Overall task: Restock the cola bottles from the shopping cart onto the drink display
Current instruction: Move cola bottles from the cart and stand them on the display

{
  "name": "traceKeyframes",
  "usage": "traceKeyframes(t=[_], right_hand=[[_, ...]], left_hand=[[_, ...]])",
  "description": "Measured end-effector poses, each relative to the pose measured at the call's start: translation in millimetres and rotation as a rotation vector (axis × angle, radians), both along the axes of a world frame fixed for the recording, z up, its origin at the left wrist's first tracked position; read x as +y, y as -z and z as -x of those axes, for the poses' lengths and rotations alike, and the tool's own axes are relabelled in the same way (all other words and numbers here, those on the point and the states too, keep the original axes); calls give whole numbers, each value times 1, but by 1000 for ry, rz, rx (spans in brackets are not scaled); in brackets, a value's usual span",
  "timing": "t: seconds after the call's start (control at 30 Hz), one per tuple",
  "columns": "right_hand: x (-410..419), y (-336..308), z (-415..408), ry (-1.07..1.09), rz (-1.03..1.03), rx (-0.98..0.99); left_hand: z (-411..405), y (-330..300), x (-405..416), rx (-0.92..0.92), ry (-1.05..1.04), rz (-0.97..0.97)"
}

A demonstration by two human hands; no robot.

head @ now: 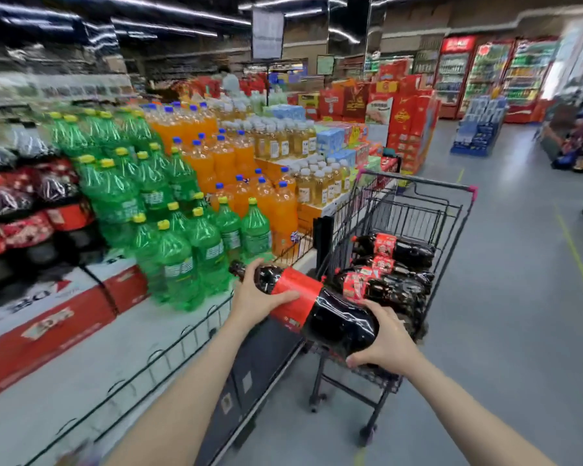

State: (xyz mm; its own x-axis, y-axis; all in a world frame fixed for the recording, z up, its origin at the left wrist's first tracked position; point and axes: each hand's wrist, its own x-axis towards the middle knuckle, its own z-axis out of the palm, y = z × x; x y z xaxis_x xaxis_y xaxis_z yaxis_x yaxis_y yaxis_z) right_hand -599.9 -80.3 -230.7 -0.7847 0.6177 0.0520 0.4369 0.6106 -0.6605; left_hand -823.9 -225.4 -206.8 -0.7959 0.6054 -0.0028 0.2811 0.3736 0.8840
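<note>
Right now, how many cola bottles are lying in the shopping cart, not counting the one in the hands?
3 visible, all lying in the shopping cart: one at the back, one in the middle, one nearest. More may be hidden beneath.

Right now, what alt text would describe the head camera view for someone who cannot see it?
Two hands carry a large cola bottle sideways: the left hand grips its neck end, the right hand its base. More cola bottles lie in the shopping cart beside a drink display.
</note>
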Motion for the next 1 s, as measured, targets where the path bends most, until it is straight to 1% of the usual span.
traceKeyframes(t=[0.1,0.2,0.3,0.37,0.5,0.63,0.83,1.0], right_hand=[[-53,0,-8,31,20,11],[-99,1,-15,38,55,8],[-135,-7,-18,7,59,31],[-157,-14,-19,-23,34,40],[-200,-21,-22,-73,-18,96],[-242,-20,-20,-124,-13,143],[-302,-13,-4,-180,48,179],[-340,-14,34,-224,50,189]], left_hand=[[-13,-7,-57,-8,-5,-39],[-21,-10,-100,63,-48,-57],[-27,-18,-138,129,-116,-97],[-31,-24,-163,135,-159,-141],[-45,-40,-212,204,-239,-238],[-56,-49,-258,220,-292,-288],[-58,-62,-329,251,-361,-245],[-30,-66,-374,293,-410,-252]])
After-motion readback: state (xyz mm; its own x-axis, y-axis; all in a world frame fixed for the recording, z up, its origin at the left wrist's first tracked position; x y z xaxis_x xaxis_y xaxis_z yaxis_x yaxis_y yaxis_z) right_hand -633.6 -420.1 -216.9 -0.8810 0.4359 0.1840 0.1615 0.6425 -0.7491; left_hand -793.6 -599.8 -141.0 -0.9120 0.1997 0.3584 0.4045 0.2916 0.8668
